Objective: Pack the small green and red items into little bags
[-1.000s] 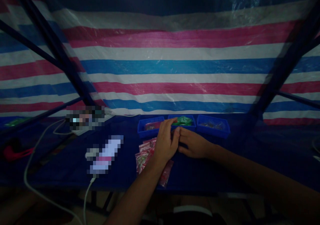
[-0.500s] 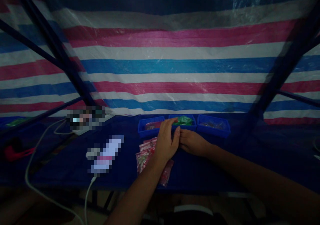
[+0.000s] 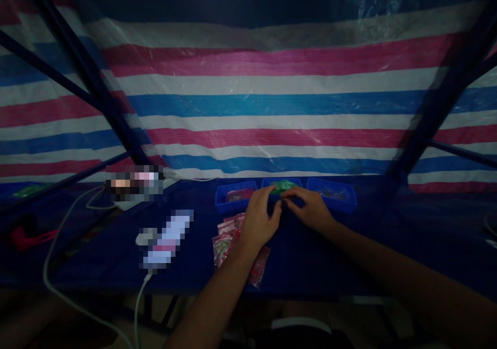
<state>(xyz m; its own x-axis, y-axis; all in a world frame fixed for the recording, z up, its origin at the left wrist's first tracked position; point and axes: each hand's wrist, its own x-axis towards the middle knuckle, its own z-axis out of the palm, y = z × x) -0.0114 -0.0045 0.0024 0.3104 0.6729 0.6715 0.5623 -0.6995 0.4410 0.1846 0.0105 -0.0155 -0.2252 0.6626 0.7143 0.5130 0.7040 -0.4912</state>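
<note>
While the left hand (image 3: 260, 217) curves wide, the right hand (image 3: 312, 209) is narrow, contents unclear.

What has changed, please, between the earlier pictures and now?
The right hand has moved forward, away from the body, toward the green plastic. Whether it took or released something, I cannot tell. The left hand, the pink packets and the blue trays stayed about as they were.
</note>
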